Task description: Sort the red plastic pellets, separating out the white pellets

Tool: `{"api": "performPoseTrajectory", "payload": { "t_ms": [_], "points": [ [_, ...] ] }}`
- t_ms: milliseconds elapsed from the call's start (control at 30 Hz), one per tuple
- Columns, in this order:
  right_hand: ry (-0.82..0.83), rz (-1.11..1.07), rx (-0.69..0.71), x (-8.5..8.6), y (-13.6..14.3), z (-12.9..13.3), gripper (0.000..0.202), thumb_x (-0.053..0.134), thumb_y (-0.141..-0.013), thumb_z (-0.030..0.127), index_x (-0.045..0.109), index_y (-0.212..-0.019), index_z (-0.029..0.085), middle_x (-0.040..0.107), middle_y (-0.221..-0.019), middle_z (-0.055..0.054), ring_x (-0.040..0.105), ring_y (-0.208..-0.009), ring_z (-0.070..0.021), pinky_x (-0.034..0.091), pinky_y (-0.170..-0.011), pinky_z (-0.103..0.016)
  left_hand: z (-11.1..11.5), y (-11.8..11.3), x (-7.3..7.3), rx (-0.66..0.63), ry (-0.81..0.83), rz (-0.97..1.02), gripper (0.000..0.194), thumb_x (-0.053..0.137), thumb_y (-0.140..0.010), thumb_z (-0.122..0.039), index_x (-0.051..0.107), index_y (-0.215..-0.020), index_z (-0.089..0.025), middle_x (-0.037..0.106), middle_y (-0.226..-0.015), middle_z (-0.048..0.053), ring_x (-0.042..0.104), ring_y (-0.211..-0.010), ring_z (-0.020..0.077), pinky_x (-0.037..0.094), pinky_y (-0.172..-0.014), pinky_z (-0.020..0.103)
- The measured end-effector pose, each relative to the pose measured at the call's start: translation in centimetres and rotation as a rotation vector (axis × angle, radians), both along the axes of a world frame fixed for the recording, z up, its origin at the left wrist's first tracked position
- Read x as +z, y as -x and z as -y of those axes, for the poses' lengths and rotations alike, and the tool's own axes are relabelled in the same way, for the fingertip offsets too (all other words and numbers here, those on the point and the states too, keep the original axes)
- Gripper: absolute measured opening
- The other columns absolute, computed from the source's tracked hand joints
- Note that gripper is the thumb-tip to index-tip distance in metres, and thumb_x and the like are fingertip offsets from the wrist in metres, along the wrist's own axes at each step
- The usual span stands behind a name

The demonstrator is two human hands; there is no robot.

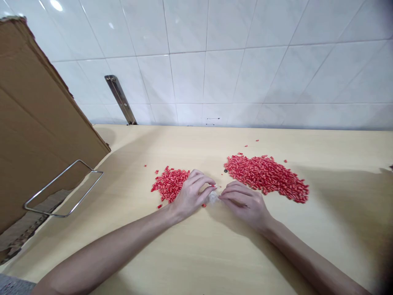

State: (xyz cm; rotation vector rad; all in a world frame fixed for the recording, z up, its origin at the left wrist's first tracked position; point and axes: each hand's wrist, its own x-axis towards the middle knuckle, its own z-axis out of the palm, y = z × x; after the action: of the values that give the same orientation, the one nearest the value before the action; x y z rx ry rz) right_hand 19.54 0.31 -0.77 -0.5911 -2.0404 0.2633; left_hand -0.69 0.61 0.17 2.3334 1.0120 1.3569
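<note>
My left hand [195,190] is closed in a pinch at the right edge of the smaller pile of short red tube pieces [168,184]. A tiny red piece [213,186] shows at its fingertips. Opposite it, my right hand [247,203] has thumb and fingers pressed together; what they hold, if anything, is too small to make out. Between the two hands is a small whitish, see-through clump [213,197], close against the right fingertips. The larger pile of red pieces [267,176] lies beyond my right hand.
A small black ring [226,171] lies by the larger pile. On the left stand a cardboard box [39,102] and a bent wire frame [66,215]. A metal bar [120,99] leans at the tiled wall [187,78], behind the pale tabletop [172,262].
</note>
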Motion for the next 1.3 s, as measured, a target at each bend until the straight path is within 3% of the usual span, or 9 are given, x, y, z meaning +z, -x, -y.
{"api": "performPoseTrajectory", "payload": {
  "t_ms": [433, 800, 1300],
  "points": [
    [0.358, -0.237, -0.035, 0.74, 0.29, 0.36, 0.017, 0.074, -0.076, 0.009, 0.078, -0.080, 0.025, 0.074, -0.077, -0.004, 0.069, -0.072, -0.0191, 0.058, -0.067, -0.032, 0.00, -0.04, -0.15, -0.024, 0.001, -0.015, 0.008, 0.063, -0.088, -0.019, 0.069, -0.093, -0.018, 0.073, -0.084, 0.005, 0.054, -0.085, 0.0195, 0.049, -0.078, 0.034],
    [0.502, -0.231, -0.045, 0.64, 0.33, 0.50, 0.013, 0.071, -0.078, 0.015, 0.078, -0.084, 0.025, 0.075, -0.085, -0.006, 0.071, -0.077, -0.0206, 0.060, -0.072, -0.034, -0.05, -0.09, -0.23, -0.053, -0.025, -0.029, 0.009, 0.063, -0.088, -0.019, 0.070, -0.094, -0.018, 0.074, -0.084, 0.006, 0.054, -0.084, 0.0201, 0.050, -0.077, 0.036],
    [0.630, -0.285, -0.115, 0.72, 0.40, 0.72, 0.007, 0.074, -0.076, 0.021, 0.077, -0.082, 0.022, 0.077, -0.081, -0.005, 0.073, -0.074, -0.0217, 0.061, -0.072, -0.035, -0.13, 0.08, -0.48, -0.085, -0.016, -0.024, 0.007, 0.063, -0.087, -0.019, 0.070, -0.090, -0.017, 0.073, -0.079, 0.005, 0.054, -0.083, 0.0197, 0.050, -0.072, 0.033]
  ]
}}
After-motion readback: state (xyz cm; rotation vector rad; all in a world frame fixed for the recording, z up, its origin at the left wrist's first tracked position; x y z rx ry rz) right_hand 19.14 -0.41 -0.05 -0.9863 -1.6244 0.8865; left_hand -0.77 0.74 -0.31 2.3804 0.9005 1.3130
